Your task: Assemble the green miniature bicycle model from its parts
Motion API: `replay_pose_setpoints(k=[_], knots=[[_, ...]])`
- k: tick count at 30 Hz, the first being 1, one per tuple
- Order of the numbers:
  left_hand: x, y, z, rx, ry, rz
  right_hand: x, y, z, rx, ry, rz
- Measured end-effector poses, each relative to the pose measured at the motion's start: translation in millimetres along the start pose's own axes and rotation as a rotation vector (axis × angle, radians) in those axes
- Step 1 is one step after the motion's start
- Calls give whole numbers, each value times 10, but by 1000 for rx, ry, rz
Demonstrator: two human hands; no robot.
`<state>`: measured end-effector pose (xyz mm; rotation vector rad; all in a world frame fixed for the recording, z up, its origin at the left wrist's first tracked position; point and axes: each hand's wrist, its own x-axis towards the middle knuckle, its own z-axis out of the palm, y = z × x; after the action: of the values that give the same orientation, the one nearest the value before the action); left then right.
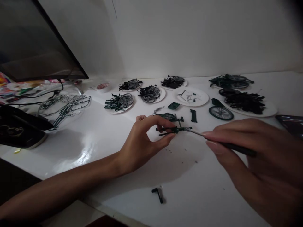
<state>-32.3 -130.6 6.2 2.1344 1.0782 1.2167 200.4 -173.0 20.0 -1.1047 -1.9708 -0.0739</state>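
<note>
My left hand (144, 138) pinches a small dark green model bicycle (169, 117) between thumb and fingers, by what looks like its handlebar end. My right hand (255, 157) grips a thin screwdriver (236, 148) with a dark handle and metal shaft. The shaft points left, and its tip meets or nearly meets the bicycle part just beyond my left fingertips. Past the bicycle lie a loose spoked wheel (221, 113), a flat green piece (193, 115) and a small green basket-like part (173, 105). Nearer me is a small black angled piece (158, 194).
Several white plates hold model bicycle parts, including one plate (203, 100) with small pins. Plastic part frames (68, 105) and a black container (21, 130) are at left, below a monitor (38, 41). A phone-like dark object (290, 123) lies at right. Tiny scraps dot the table (189, 195).
</note>
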Motion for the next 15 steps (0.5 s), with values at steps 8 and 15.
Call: replay_pose_setpoints(k=[8,15], knots=[[11,13,8,13,14,66,-1,-41,-10,-78,-95,-91],[-10,19,15,12,1,63,11,-45,15,-93,-118,-139]])
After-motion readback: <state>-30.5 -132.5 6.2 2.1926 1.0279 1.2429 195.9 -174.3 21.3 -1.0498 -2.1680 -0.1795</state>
